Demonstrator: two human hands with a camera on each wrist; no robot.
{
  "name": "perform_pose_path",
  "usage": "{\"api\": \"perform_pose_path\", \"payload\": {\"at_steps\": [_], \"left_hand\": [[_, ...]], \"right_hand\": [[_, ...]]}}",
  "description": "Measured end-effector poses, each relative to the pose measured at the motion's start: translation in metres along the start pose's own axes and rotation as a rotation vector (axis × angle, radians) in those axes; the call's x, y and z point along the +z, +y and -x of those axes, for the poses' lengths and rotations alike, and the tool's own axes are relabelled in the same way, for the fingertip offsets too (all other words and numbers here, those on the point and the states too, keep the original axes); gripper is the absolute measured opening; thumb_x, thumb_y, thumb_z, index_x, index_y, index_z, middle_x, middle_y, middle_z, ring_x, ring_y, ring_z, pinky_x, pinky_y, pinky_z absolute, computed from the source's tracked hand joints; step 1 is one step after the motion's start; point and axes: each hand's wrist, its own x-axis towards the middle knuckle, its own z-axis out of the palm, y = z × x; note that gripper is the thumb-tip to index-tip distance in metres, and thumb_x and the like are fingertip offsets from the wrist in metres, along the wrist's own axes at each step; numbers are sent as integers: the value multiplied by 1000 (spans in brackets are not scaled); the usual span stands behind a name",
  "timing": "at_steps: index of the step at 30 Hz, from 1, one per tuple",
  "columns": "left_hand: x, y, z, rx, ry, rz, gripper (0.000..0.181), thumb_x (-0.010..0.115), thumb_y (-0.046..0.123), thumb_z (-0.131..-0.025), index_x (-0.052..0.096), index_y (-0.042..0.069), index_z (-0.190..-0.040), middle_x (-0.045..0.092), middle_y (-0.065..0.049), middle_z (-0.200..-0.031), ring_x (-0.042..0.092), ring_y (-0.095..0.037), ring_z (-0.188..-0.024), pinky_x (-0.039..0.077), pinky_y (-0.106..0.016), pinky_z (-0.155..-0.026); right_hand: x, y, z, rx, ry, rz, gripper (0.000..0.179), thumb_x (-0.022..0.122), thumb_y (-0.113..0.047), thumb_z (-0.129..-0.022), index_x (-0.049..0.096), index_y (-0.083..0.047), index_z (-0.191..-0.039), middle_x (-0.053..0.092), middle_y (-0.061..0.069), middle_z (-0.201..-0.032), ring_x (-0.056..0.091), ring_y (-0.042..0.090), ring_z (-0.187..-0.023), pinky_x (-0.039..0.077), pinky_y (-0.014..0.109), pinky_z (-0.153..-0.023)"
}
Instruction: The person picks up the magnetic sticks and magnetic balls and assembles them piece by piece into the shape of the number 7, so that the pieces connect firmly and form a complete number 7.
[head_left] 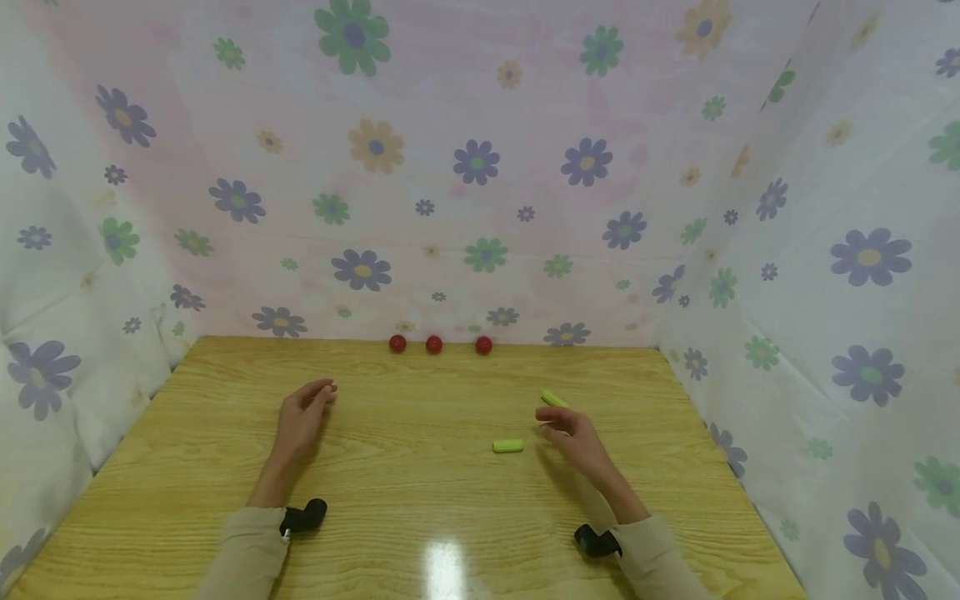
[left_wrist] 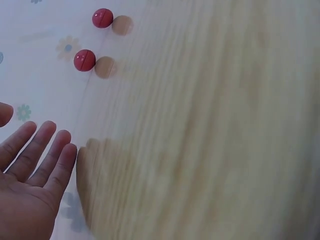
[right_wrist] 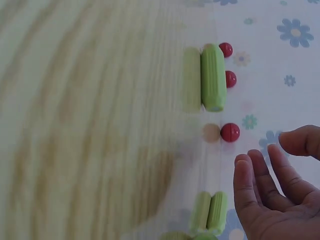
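Observation:
My left hand (head_left: 302, 423) hovers over the left part of the table, holding nothing; the left wrist view shows its fingers (left_wrist: 37, 157) loosely extended. On the right, my right hand (head_left: 576, 440) is also unladen, fingers slightly bent and thumb apart from them. A short ridged light-green cylinder (head_left: 507, 447) lies left of that hand. Just beyond its fingers rests another green cylinder (head_left: 553, 399), partly hidden by the hand. The right wrist view shows the nearer cylinder (right_wrist: 213, 77), the other one (right_wrist: 217, 213), and a further green piece (right_wrist: 192, 235) cut off by the bottom edge.
Three red balls stand along the table's back edge: a left ball (head_left: 397, 343), a middle ball (head_left: 433, 344) and a right ball (head_left: 483, 345). Flower-printed cloth (head_left: 480, 208) encloses the wooden table (head_left: 405, 517) at the back and both sides.

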Motion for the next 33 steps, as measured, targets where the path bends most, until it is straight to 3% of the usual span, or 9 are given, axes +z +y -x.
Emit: {"api": "perform_pose_path", "payload": {"at_steps": [8,23,28,33], "left_hand": [[14,-1,-7,5,15,109,41,53,19,-107,56,-7,-139,60,-30,-135,66,-1,-100,54,-14,-86],[32,-9,-19,-4,45,162,39,56,15,-105,57,-7,-137,61,-26,-133,65,-17,-108,53,-15,-86],[38,-9,-25,5,58,197,38,58,14,-104,58,-6,-136,61,-26,-133,64,-14,-108,54,-14,-84],[48,-8,-38,3,52,229,38,60,10,-103,58,-7,-136,60,-27,-133,63,-7,-103,53,-13,-83]], "right_hand": [[13,1,3,28,-70,49,36,60,-6,-102,56,8,-135,60,26,-134,58,40,-121,52,42,-99],[22,3,-2,10,-75,119,35,63,-2,-98,60,10,-131,64,27,-127,64,33,-108,54,31,-91],[23,4,-5,4,-84,120,36,64,0,-97,60,11,-130,64,29,-126,64,29,-104,53,23,-85],[23,2,-7,5,-103,131,36,65,-1,-97,60,11,-130,64,28,-126,64,29,-103,53,22,-82]]}}
